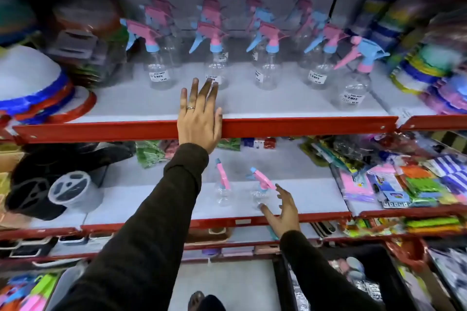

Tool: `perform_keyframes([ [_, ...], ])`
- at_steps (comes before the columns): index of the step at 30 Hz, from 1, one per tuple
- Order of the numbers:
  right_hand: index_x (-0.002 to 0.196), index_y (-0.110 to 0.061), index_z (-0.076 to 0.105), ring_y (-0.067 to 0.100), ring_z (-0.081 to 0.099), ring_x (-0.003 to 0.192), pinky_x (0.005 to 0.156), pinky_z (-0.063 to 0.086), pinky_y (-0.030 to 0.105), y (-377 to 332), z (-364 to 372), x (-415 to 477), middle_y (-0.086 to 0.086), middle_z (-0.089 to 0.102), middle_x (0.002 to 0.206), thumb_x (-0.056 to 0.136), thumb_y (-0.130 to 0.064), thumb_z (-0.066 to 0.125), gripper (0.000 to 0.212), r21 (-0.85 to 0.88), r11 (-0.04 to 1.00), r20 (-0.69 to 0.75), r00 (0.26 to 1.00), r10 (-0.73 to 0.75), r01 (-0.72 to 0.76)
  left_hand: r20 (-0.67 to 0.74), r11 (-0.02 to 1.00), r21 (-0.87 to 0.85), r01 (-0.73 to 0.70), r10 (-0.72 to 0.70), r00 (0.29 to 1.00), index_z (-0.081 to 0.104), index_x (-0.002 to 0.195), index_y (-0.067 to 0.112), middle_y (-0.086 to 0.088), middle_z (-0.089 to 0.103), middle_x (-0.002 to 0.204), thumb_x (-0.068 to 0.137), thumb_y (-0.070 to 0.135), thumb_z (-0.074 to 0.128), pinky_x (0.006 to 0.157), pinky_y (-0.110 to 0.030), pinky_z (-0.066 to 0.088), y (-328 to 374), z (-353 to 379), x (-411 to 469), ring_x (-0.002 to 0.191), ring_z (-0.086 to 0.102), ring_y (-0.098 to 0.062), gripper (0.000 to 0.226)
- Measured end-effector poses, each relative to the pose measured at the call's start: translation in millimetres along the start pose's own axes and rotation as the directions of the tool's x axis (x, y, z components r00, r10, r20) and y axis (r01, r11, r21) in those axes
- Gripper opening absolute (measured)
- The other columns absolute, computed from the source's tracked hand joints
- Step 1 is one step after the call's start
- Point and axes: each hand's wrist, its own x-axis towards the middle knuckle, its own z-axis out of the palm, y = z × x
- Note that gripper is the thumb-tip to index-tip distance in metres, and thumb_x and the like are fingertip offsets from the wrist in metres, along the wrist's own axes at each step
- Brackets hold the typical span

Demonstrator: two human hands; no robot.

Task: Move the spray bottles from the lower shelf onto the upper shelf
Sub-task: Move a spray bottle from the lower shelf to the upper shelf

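Left hand (199,118) lies flat, fingers spread, on the red-edged upper shelf (303,126); below it, right hand (283,209) reaches, fingers apart, beside a clear pink-and-blue-triggered spray bottle (260,190).

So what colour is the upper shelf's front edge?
Red, clearest in the head view.

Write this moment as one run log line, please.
left hand: open, on upper shelf edge | right hand: open, reaching bottle | lower shelf: two left
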Motion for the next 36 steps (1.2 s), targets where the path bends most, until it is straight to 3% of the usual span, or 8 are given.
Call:
perform_keyframes([
  [3,0.134,-0.018,0.049,0.024,0.054,0.124,0.104,0.042,0.029,-5.3,12.7,10.4,0.004,0.055,0.130,0.074,-0.022,0.079,0.067,-0.040,0.994,0.054,0.994,0.100,-0.098,-0.003,0.999,0.029,0.027,-0.026,1.000,0.026,0.156,0.013,-0.004,0.024,0.165,0.102,0.033,0.023,0.126,-0.049,0.006,-0.9,0.1,2.6,0.155,0.011,-0.029,0.058],
  [6,0.136,-0.015,0.045,0.027,0.053,0.126,0.108,0.043,0.034,-10.7,23.4,22.8,0.007,0.055,0.133,0.071,-0.015,0.082,0.074,-0.051,0.971,0.090,0.968,0.236,-0.232,0.005,0.999,0.040,0.022,-0.022,1.000,0.025,0.157,0.013,-0.004,0.024,0.165,0.102,0.034,0.022,0.126,-0.048,0.004,0.3,3.0,1.3,0.155,0.011,-0.030,0.059],
  [9,0.139,-0.012,0.044,0.029,0.052,0.129,0.112,0.042,0.038,-10.0,30.2,34.8,0.008,0.054,0.136,0.073,-0.010,0.082,0.077,-0.067,0.967,0.098,0.962,0.253,-0.248,-0.009,0.998,0.059,0.029,-0.028,1.000,0.026,0.156,0.012,-0.005,0.026,0.165,0.102,0.035,0.022,0.126,-0.049,0.003,-2.2,4.9,2.8,0.155,0.012,-0.030,0.058],
  [13,0.132,-0.011,0.051,0.029,0.057,0.122,0.105,0.044,0.033,-8.5,30.6,39.5,0.009,0.061,0.128,0.071,-0.011,0.085,0.070,-0.057,0.959,0.090,0.955,0.283,-0.279,0.008,0.996,0.078,0.033,-0.034,0.999,0.028,0.156,0.012,-0.005,0.028,0.164,0.102,0.035,0.022,0.126,-0.049,0.002,-0.2,3.7,3.4,0.154,0.012,-0.031,0.058],
  [18,0.124,-0.012,0.056,0.025,0.062,0.105,0.088,0.048,0.026,-13.0,15.4,25.8,0.004,0.063,0.110,0.067,-0.014,0.087,0.065,0.003,0.982,0.064,0.980,0.188,-0.189,0.011,0.995,0.083,0.049,-0.050,0.999,0.028,0.155,0.012,-0.005,0.028,0.164,0.103,0.034,0.022,0.126,-0.050,0.001,1.8,1.7,3.4,0.155,0.011,-0.030,0.058],
  [23,0.121,-0.028,0.053,0.020,0.062,0.105,0.094,0.056,0.040,-23.8,-1.1,8.8,-0.002,0.059,0.113,0.059,-0.030,0.090,0.072,0.050,0.997,0.028,0.998,0.054,-0.055,0.029,0.996,0.062,0.070,-0.072,0.997,0.027,0.155,0.010,-0.006,0.028,0.164,0.102,0.034,0.022,0.125,-0.050,0.002,3.9,-1.8,1.4,0.155,0.010,-0.029,0.059],
  [30,0.119,-0.025,0.052,0.003,0.053,0.092,0.073,0.043,0.008,-47.7,-33.5,-9.9,-0.008,0.050,0.108,0.064,-0.038,0.087,0.066,-0.008,0.983,-0.068,0.980,-0.185,0.184,0.061,0.997,0.038,0.073,-0.075,0.995,0.030,0.154,0.007,-0.008,0.030,0.163,0.102,0.034,0.022,0.125,-0.051,0.007,5.4,-7.3,-0.1,0.155,0.012,-0.028,0.059],
  [36,0.112,-0.030,0.050,-0.002,0.052,0.086,0.068,0.041,0.007,-84.7,-62.6,-11.1,-0.005,0.048,0.099,0.063,-0.036,0.087,0.062,-0.038,0.921,-0.156,0.908,-0.389,0.388,0.055,0.998,0.031,0.061,-0.063,0.996,0.032,0.153,0.007,-0.008,0.032,0.162,0.101,0.034,0.023,0.125,-0.049,0.005,4.6,-7.8,-0.6,0.154,0.015,-0.029,0.059],
])
